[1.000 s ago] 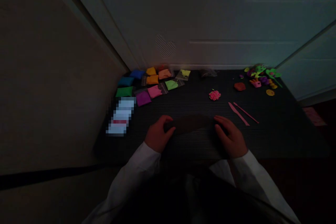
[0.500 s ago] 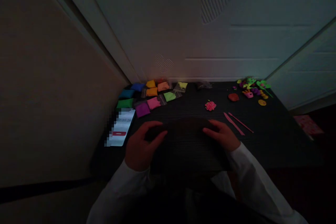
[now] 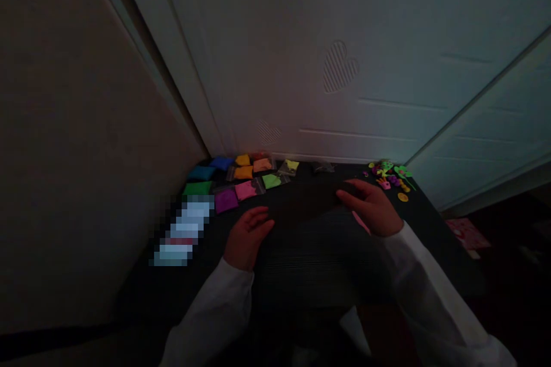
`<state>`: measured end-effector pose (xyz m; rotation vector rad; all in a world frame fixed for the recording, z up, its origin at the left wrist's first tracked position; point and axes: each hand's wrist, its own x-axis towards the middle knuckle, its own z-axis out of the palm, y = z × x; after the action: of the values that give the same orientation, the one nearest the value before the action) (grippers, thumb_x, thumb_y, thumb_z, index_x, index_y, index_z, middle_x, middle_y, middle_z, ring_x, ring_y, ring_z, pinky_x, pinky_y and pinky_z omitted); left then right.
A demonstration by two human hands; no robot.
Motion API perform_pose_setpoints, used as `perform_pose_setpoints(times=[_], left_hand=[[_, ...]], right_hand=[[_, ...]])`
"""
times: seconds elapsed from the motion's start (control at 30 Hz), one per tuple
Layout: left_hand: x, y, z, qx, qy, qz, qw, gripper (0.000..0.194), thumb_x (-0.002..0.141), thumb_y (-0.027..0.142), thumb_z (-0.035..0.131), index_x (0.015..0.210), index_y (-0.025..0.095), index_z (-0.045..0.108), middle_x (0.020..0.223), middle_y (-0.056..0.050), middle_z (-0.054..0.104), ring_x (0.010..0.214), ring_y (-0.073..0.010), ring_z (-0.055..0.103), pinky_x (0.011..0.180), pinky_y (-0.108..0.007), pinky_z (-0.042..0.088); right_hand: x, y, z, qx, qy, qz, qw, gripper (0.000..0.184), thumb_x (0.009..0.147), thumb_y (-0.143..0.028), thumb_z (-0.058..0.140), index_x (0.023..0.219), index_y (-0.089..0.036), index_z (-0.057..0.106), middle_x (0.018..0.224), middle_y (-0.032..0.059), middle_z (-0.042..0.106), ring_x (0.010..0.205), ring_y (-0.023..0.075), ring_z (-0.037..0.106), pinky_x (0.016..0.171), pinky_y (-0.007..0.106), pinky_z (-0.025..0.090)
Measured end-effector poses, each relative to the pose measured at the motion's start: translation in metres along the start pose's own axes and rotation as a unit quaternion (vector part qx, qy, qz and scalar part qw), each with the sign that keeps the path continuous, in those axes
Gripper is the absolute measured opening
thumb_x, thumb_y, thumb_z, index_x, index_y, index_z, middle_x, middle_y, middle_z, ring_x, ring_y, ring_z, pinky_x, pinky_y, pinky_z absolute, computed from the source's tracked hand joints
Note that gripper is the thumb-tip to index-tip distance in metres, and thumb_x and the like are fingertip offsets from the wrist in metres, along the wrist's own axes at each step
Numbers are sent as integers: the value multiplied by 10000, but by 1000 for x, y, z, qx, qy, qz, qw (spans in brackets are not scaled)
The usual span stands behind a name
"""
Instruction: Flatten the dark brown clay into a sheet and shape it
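A dark, flat, sheet-like thing (image 3: 306, 204) spans the gap between my hands above the black table. It almost blends into the tabletop, so its kind and exact outline cannot be made out. My left hand (image 3: 247, 236) has its fingers and thumb closed at the left end. At the right end, my right hand (image 3: 371, 207) pinches the upper corner between thumb and fingers. Below the right hand a bit of a pink modelling tool (image 3: 360, 222) shows; the rest is covered.
Bags of coloured clay (image 3: 243, 190) lie at the table's back left, with a phone (image 3: 185, 232), blurred out, before them. Small clay pieces and a green flower (image 3: 403, 172) sit at the back right. A white panelled surface (image 3: 267, 69) rises behind the table (image 3: 310, 275).
Both hands have lifted the dark sheet-like thing, the right end higher. It and the right hand now cover the pink flower and the red piece. The camera view has tilted upward.
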<state>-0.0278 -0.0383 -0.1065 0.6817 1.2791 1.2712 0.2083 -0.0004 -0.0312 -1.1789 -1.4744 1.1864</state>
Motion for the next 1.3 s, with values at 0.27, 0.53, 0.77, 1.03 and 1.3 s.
perform_pose_setpoints(times=[0.27, 0.53, 0.77, 1.03, 1.3], left_hand=[[-9, 30, -9, -54, 1, 84, 995, 435, 492, 209, 765, 896, 196, 604, 739, 35, 591, 606, -56, 552, 492, -134, 414], [-38, 57, -28, -49, -1, 156, 987, 403, 551, 167, 726, 924, 246, 598, 772, 40, 598, 348, -20, 454, 288, -146, 341], [-42, 62, -30, -88, -22, 180, 980, 288, 575, 240, 717, 848, 271, 634, 758, 19, 649, 510, -125, 588, 417, -243, 485], [-43, 67, -21, -36, 74, 208, 975, 259, 554, 174, 708, 793, 220, 616, 729, 23, 644, 727, -119, 606, 569, -189, 490], [-40, 62, -20, 10, 63, 265, 962, 530, 576, 149, 706, 1067, 267, 544, 1029, -9, 601, 1032, -175, 543, 768, -233, 500]], right_hand=[[-16, -26, 9, 10, 9, -19, 1000, 220, 713, -329, 631, 862, -175, 581, 680, -14, 600, 526, 86, 577, 456, 200, 424], [-39, -47, 15, 17, 2, -59, 998, 194, 722, -324, 626, 860, -191, 597, 578, -17, 582, 504, 120, 581, 455, 241, 453], [-48, -47, 10, -27, -29, -116, 992, 175, 726, -329, 623, 894, -277, 633, 861, 19, 655, 779, 174, 627, 691, 315, 510], [-57, -36, 5, -26, -89, -130, 987, 476, 737, -611, 442, 1041, -277, 593, 1028, 49, 619, 1004, 246, 547, 852, 391, 446], [-52, -27, 15, -72, -16, -102, 992, 312, 732, -269, 620, 1036, -295, 558, 1063, 19, 617, 992, 189, 572, 854, 353, 473]])
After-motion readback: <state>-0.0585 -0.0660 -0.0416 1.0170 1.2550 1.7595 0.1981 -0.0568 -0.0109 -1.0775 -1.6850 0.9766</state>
